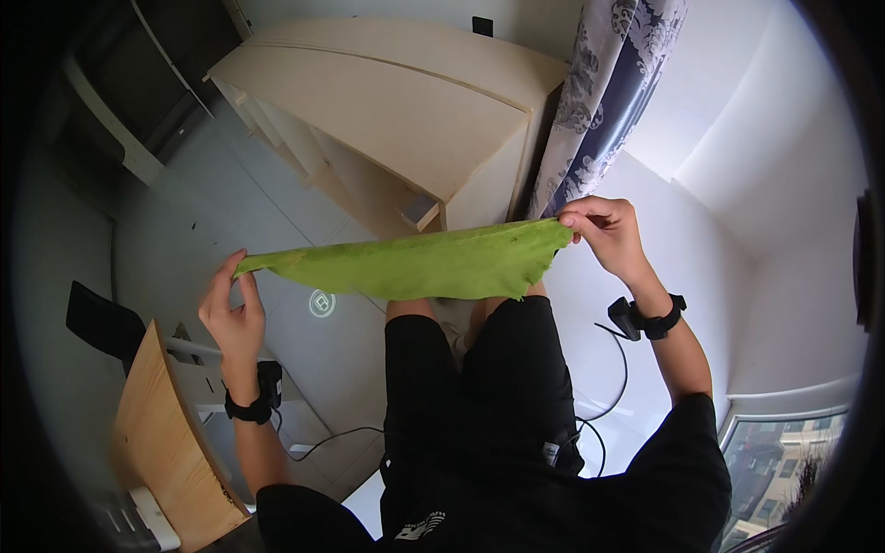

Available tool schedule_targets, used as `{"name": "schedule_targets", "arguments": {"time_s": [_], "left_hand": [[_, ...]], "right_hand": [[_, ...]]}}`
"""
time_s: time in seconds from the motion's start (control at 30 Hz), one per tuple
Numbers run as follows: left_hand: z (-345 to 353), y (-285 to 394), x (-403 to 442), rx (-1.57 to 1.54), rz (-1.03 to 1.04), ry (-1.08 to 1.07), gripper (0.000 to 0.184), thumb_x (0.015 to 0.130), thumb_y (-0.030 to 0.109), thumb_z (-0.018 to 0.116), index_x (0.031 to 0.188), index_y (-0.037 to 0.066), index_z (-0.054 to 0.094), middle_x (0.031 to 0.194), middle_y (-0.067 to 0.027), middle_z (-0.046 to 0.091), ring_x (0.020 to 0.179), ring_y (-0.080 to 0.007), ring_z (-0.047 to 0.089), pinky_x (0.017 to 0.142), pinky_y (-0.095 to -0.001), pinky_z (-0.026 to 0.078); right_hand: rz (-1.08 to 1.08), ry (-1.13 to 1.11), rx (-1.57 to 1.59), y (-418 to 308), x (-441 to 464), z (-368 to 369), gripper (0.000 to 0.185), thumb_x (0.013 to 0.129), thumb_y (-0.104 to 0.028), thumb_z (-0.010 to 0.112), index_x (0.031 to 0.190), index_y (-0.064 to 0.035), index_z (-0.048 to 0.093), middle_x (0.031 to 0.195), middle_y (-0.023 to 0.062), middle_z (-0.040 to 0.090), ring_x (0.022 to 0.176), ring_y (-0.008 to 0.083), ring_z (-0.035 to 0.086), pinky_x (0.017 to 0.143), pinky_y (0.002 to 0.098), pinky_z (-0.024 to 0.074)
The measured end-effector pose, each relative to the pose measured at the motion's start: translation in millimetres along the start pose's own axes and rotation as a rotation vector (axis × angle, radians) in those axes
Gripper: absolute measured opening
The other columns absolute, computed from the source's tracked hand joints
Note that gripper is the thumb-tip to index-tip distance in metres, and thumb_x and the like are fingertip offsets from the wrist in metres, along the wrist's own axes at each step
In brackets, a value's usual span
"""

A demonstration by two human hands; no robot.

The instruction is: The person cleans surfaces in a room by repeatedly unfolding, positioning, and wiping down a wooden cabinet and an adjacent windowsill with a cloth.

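Note:
A green cloth (406, 263) is stretched sideways in front of me, above my knees. Its upper edge runs nearly straight, while the lower edge hangs in a loose curve and looks ragged at the right end. My left hand (232, 309) pinches the narrow left corner. At the other end, my right hand (604, 235) grips the upper right corner between thumb and fingers.
Ahead stands a pale wooden desk (369, 101) with open shelves. A patterned curtain (599, 111) hangs to its right. At lower left is a wooden tabletop (171, 442). Black cables (625, 369) trail from devices on both wrists. A window (784, 470) is at lower right.

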State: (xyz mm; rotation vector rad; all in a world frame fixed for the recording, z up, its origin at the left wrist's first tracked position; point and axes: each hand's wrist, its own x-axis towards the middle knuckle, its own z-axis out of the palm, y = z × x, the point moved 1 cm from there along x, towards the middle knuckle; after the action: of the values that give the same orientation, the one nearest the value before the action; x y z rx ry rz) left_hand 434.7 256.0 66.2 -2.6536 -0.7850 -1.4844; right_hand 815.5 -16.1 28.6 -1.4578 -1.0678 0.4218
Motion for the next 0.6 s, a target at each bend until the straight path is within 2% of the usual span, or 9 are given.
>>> {"name": "schedule_targets", "arguments": {"time_s": [0.2, 0.4, 0.6], "left_hand": [[6.5, 0.4, 12.2, -0.026, -0.067, -0.067, 0.022, 0.089, -0.001, 0.058, 0.109, -0.001, 0.067, 0.092, -0.0155, 0.071, 0.081, -0.0242, 0.070, 0.075, -0.0311, 0.053], [10.3, 1.9, 16.6, -0.026, -0.002, -0.042, 0.022, 0.088, -0.002, 0.058, 0.108, -0.001, 0.067, 0.091, -0.0159, 0.071, 0.081, -0.0263, 0.070, 0.076, -0.0324, 0.053], [11.6, 9.2, 14.3, -0.058, -0.032, -0.088, 0.021, 0.087, -0.003, 0.059, 0.106, -0.001, 0.067, 0.091, -0.0162, 0.071, 0.080, -0.0269, 0.070, 0.075, -0.0327, 0.053]], "right_hand": [[-0.046, -0.069, -0.118, -9.9, 3.6, -4.0, 0.017, 0.097, -0.009, 0.060, 0.103, 0.0027, 0.070, 0.079, 0.0038, 0.068, 0.066, 0.0073, 0.059, 0.063, 0.0214, 0.0506], [-0.041, -0.163, -0.146, -19.2, 4.0, -11.6, 0.021, 0.098, -0.002, 0.052, 0.113, 0.0022, 0.066, 0.087, 0.0063, 0.068, 0.072, 0.0092, 0.062, 0.069, 0.0238, 0.0528], [-0.049, -0.153, -0.109, -17.2, 6.2, -10.3, 0.022, 0.096, 0.002, 0.052, 0.113, 0.0032, 0.066, 0.087, 0.0076, 0.067, 0.074, 0.0108, 0.064, 0.073, 0.0254, 0.0545]]}}
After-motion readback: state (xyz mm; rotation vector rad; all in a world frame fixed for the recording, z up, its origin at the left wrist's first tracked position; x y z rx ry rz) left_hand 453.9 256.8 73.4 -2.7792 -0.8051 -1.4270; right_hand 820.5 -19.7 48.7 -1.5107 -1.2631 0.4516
